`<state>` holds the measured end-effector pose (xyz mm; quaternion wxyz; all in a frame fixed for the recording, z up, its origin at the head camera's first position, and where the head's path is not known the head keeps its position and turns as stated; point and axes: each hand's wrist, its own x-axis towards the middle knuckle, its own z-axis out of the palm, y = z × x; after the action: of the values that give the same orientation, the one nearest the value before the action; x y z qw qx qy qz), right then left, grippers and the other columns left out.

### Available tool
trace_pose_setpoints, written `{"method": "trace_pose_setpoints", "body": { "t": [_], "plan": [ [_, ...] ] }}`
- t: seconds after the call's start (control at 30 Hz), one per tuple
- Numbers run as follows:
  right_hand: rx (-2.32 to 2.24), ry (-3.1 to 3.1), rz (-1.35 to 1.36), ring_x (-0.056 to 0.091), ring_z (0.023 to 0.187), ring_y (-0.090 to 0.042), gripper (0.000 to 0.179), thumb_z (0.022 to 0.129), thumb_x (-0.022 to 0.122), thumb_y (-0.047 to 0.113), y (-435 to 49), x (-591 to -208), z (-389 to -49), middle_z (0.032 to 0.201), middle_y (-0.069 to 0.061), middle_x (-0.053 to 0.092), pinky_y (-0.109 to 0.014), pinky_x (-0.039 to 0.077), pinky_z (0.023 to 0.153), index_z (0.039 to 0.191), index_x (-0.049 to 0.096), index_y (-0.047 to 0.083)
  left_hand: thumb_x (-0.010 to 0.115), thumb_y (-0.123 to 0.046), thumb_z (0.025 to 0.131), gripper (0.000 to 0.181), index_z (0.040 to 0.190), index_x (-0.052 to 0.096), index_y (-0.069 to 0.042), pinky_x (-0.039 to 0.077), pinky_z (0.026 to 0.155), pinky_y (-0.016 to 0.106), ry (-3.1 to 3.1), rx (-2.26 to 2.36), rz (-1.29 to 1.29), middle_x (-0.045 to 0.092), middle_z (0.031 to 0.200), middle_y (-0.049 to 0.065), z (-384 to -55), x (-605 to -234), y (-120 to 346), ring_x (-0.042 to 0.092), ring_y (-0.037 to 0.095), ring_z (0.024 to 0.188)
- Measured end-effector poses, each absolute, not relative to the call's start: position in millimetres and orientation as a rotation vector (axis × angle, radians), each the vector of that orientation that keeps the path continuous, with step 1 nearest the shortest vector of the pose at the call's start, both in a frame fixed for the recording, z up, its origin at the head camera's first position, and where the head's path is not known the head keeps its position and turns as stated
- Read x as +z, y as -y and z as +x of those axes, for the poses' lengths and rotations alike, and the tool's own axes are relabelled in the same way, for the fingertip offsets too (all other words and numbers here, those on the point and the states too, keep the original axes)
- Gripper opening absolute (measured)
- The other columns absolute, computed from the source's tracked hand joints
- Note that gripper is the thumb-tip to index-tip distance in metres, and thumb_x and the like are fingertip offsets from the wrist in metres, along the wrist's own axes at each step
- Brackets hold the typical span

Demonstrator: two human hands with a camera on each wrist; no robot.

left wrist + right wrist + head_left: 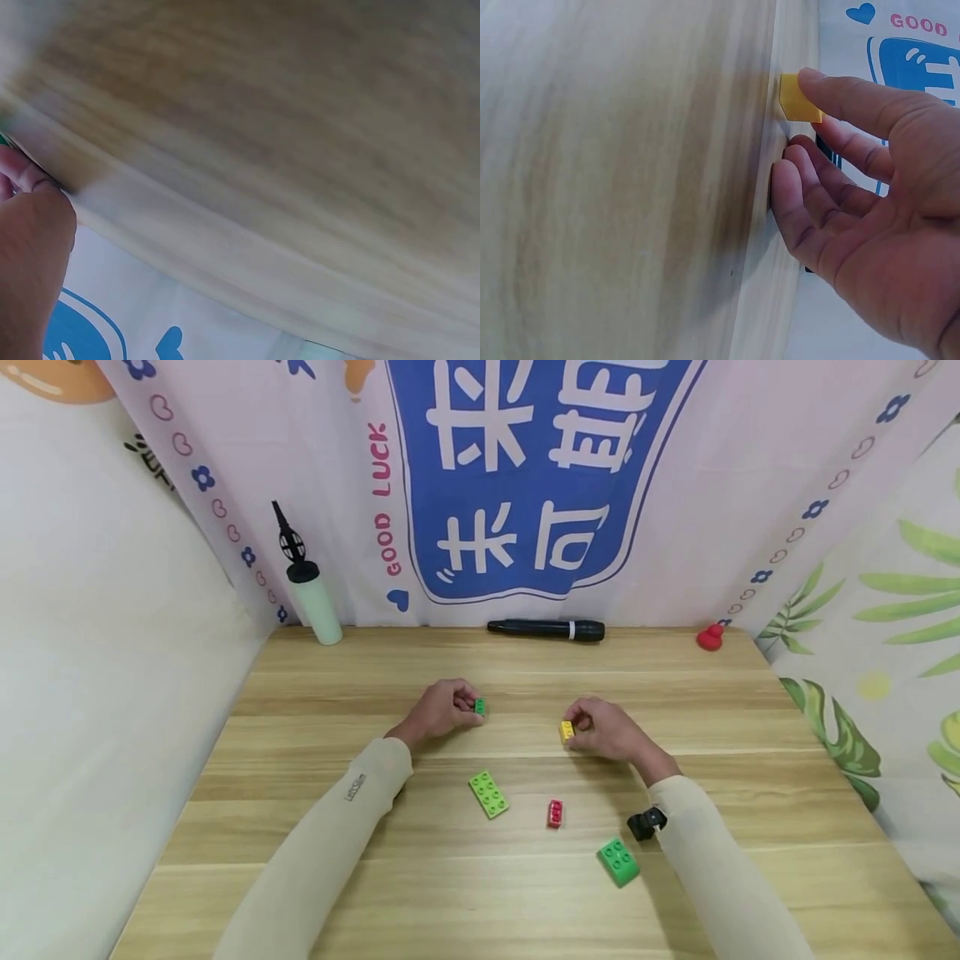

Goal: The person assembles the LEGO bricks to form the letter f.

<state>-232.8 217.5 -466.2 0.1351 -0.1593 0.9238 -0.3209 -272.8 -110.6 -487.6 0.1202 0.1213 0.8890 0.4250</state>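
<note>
Toward the back of the wooden table, my left hand (452, 707) pinches a small dark green toy brick (479, 706). In the left wrist view only part of the left hand (34, 225) shows at the edge, with a sliver of green. My right hand (604, 729) holds a small yellow toy brick (567, 732) between thumb and finger; the right wrist view shows the yellow brick (799, 98) at the thumb tip. Between the forearms lie a light green brick (489, 794), a small red brick (555, 813) and a green brick with a curved side (618, 862).
A pale green hand pump (319, 606) with a black top stands at the back left. Along the back edge lies a black cylindrical object (546, 629). A small red object (710, 637) sits at the back right corner. Printed cloth (300, 460) hangs behind the table (480, 910).
</note>
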Motion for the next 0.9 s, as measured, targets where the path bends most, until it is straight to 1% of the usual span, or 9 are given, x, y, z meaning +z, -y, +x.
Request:
{"method": "trace_pose_setpoints", "body": {
  "t": [0.13, 0.23, 0.4, 0.63, 0.9],
  "plan": [
    [-0.928, -2.676, -0.453, 0.064, 0.101, -0.025, 0.031, 0.092, 0.084, 0.011, -216, -466, -232, 0.11, -0.014, 0.07, -0.041, 0.054, 0.092, 0.118, 0.069, 0.004, 0.087, -0.012, 0.091, 0.034, 0.12, 0.071, -0.006, 0.059, 0.096, 0.033, -2.606, 1.236, 0.36, 0.072, 0.115, 0.011, -273, -489, 110, 0.067, 0.022, 0.103],
    [-0.956, -2.671, -0.448, 0.068, 0.102, -0.025, 0.03, 0.094, 0.083, 0.011, -214, -465, -231, 0.111, -0.014, 0.073, -0.042, 0.058, 0.092, 0.118, 0.068, 0.003, 0.087, -0.012, 0.091, 0.034, 0.12, 0.071, -0.006, 0.059, 0.097, 0.034, -2.61, 1.237, 0.364, 0.072, 0.115, 0.011, -273, -489, 110, 0.067, 0.022, 0.103],
    [-0.996, -2.699, -0.495, 0.075, 0.107, -0.029, 0.028, 0.095, 0.082, 0.013, -203, -458, -235, 0.113, -0.015, 0.077, -0.044, 0.062, 0.095, 0.118, 0.069, 0.003, 0.087, -0.012, 0.092, 0.034, 0.121, 0.071, -0.006, 0.059, 0.098, 0.034, -2.6, 1.234, 0.368, 0.071, 0.116, 0.011, -272, -489, 111, 0.066, 0.022, 0.104],
    [-1.078, -2.719, -0.572, 0.076, 0.106, -0.029, 0.031, 0.096, 0.083, 0.014, -162, -439, -254, 0.114, -0.015, 0.077, -0.043, 0.063, 0.093, 0.121, 0.069, 0.003, 0.087, -0.012, 0.091, 0.034, 0.12, 0.071, -0.007, 0.059, 0.099, 0.034, -2.597, 1.235, 0.352, 0.072, 0.116, 0.01, -272, -489, 114, 0.066, 0.022, 0.104],
    [-1.124, -2.664, -0.701, 0.076, 0.11, -0.029, 0.027, 0.096, 0.082, 0.011, -115, -436, -270, 0.12, -0.014, 0.076, -0.041, 0.064, 0.094, 0.119, 0.07, 0.005, 0.087, -0.011, 0.091, 0.031, 0.118, 0.073, -0.005, 0.059, 0.096, 0.033, -2.603, 1.252, 0.394, 0.074, 0.113, 0.011, -272, -490, 112, 0.068, 0.021, 0.102]
  ]
}}
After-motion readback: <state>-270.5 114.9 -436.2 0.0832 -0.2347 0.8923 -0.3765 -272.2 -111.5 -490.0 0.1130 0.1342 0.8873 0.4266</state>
